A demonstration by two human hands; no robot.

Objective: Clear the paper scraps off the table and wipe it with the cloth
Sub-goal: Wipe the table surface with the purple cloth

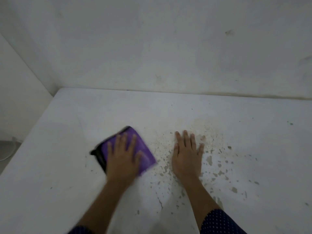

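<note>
While the left hand (124, 157) is pressing down flat on the purple cloth (146, 154), I'm logging its fingers as lying straight and slightly apart, not curling round anything. Hand and cloth are both showing blurred. The cloth is lying folded on the white table (76, 119), left of centre, with a black edge (99, 157) sticking out on its left side and purple showing past the fingertips and to the right of the hand. The right hand (186, 159) is resting palm down on the bare tabletop, just beside the cloth but not touching it, fingers straight and a little spread, holding nothing. Pale beige flecks (209, 160) are scattering across the surface around and right of this hand, and I'm not able to tell whether they are paper bits or marks in the tabletop. A dark blue sleeve with white dots (217, 222) is covering the right forearm near the bottom edge. Two white walls (152, 48) are meeting the table at its far left corner, and a small dark smudge (228, 32) is showing on the back wall.
</note>
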